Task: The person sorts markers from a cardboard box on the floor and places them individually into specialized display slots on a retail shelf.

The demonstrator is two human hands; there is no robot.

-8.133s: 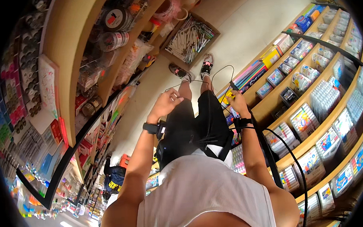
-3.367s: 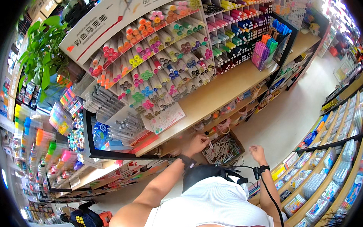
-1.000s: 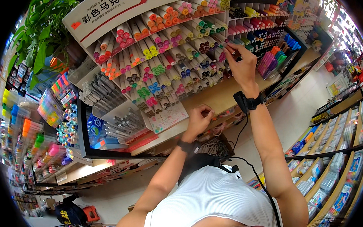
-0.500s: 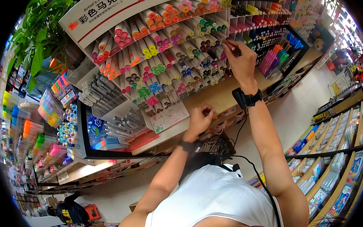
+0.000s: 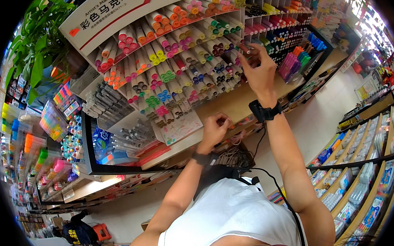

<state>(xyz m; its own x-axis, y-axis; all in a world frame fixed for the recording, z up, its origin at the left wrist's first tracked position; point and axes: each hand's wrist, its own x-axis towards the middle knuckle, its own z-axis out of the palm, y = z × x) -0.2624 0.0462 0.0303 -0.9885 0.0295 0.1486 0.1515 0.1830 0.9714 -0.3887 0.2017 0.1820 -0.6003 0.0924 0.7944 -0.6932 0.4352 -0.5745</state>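
Note:
My right hand reaches to the right end of a tiered rack of markers. Its thumb and fingertips close around the end of a reddish-brown marker, which lies among the others at the rack's edge; the fingers partly hide it. The rack holds many pale-bodied markers with coloured round ends facing me. Lower down, my left hand hovers by the front edge of the wooden counter, fingers curled in and thumb near the index finger. Nothing shows in it. Both wrists wear black bands.
A white card with scribbles lies below the rack. Clear bins of grey-white pens stand to its left, under a potted plant. On the right are a second marker rack and purple pens. A black cable hangs by my right arm.
The whole view has shifted slightly, moving the rack and both hands a little left in the picture. My right fingers look a bit more arched around the marker. My left hand keeps its curled pose.

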